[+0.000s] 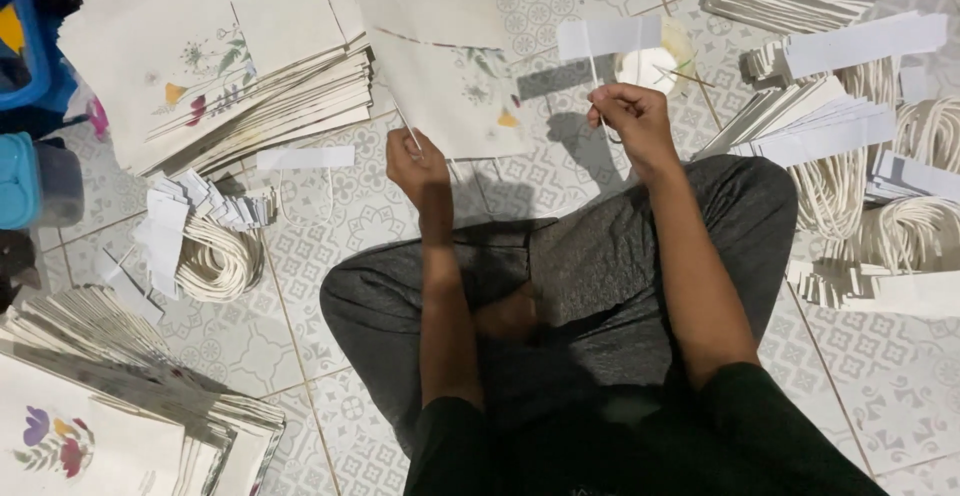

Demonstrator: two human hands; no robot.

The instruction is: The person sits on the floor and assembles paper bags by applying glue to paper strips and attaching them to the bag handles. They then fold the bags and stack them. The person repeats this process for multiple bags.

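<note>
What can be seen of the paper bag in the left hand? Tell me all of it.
The paper bag is flat and folded, cream-coloured, with a small printed flower sprig in green, yellow and red near its lower right corner. It lies tilted over the patterned tile floor, beside a stack of similar bags. The left hand pinches its lower edge with the fingers.

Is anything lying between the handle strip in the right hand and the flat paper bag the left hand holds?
Nothing visible. The right hand holds the handle strip above bare tiled floor, just right of the paper bag pinched by the left hand.
</note>
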